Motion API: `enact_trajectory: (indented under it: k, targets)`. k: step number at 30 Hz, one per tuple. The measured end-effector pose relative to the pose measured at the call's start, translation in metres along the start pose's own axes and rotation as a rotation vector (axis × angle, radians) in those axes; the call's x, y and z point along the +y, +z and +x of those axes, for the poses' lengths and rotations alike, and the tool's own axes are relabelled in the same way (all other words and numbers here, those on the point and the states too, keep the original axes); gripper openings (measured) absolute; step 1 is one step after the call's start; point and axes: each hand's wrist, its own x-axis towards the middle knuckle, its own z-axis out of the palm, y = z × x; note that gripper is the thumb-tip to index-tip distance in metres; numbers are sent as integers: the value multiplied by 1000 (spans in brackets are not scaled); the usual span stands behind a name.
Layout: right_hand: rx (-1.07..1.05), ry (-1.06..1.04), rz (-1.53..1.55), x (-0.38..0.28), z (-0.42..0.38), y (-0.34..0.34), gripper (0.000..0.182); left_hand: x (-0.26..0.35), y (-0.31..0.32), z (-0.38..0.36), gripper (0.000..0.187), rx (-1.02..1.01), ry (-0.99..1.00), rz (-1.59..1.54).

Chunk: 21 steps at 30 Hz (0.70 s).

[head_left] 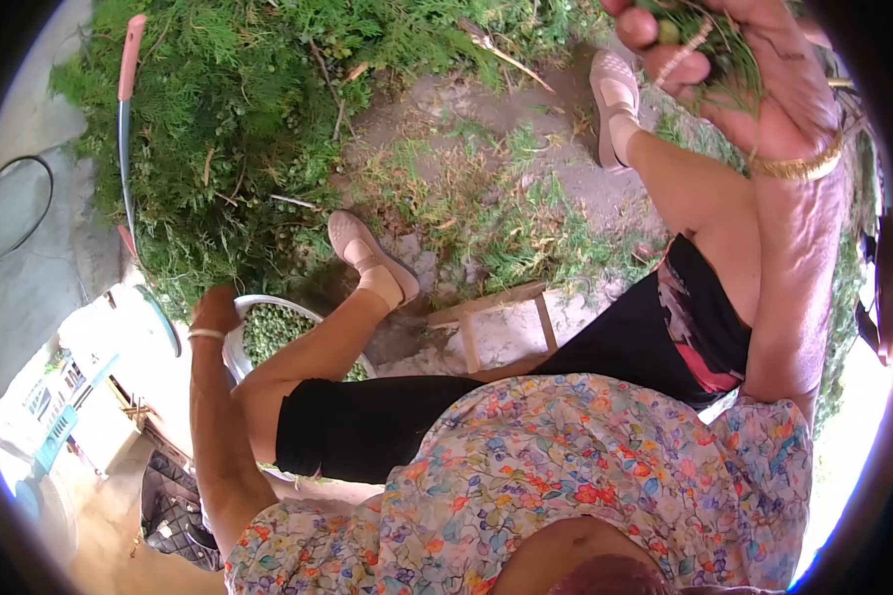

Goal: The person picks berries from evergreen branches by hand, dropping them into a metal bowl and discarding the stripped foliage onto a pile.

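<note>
Close to the camera at the upper right, my right hand [734, 79] is curled around a small evergreen sprig [729, 55] with a round green cone among its leaves. A gold bracelet circles that wrist. My left hand [216, 309], with a pale bracelet, is low at the left beside a white bucket [230, 349]. Its fingers look closed, but whatever is in them is hidden. Small green cones [276, 332] fill much of the bucket. Behind that hand lies a big heap of cut evergreen branches [228, 129], touching or nearly touching its fingers.
A long curved blade with a pink handle [129, 59] is at the heap's left edge. A wooden frame [506, 322] lies on the ground between my legs, near scattered green clippings [446, 198]. A black quilted bag [174, 511] and a dark cable [45, 208] are at the left.
</note>
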Motion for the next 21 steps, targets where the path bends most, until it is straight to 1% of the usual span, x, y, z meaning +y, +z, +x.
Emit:
enact_trajectory:
  k: [1,2,3,4,5,6,8,9,11,12,13,15,16,18,20,21]
  targets:
    - [-8,-1,-7,-3,-1,-1,30,-7,28,38,29,130,211,79]
    - [24,1,-29,-5,-3,-1,30,49,-12,40,28,181,125,-229]
    - [55,2,-49,-7,-5,-1,30,80,-16,62,28,367,333,-336]
    - [90,-4,-65,-8,-8,-1,30,123,-24,83,33,328,341,-416]
    - [126,-9,-84,-9,-10,-1,30,159,-21,99,37,418,477,-766]
    - [164,-11,-102,-10,-12,-1,30,188,-23,116,44,310,552,-803]
    - [205,30,-99,-16,-13,1,31,233,-14,146,53,228,569,-654]
    - [211,35,-103,-15,-13,2,31,246,-11,156,53,224,572,-661]
    - [230,22,-114,-10,-8,15,28,265,-7,177,63,232,342,-576]
    - [358,61,-138,-11,-7,34,26,269,0,188,72,194,223,-589]
    - [363,67,-143,-10,-8,29,26,276,7,191,72,189,225,-596]
    - [289,13,-221,-8,-13,16,25,292,24,179,74,309,55,-591]
    - [332,42,-193,-10,-14,16,25,307,25,160,77,227,-6,-653]
    - [316,47,-202,-7,-14,16,24,345,43,118,78,322,-14,-694]
    - [301,52,-215,-6,-14,15,24,405,93,103,83,451,-125,-835]
    - [305,85,-191,-7,-15,13,24,428,82,79,84,342,-34,-745]
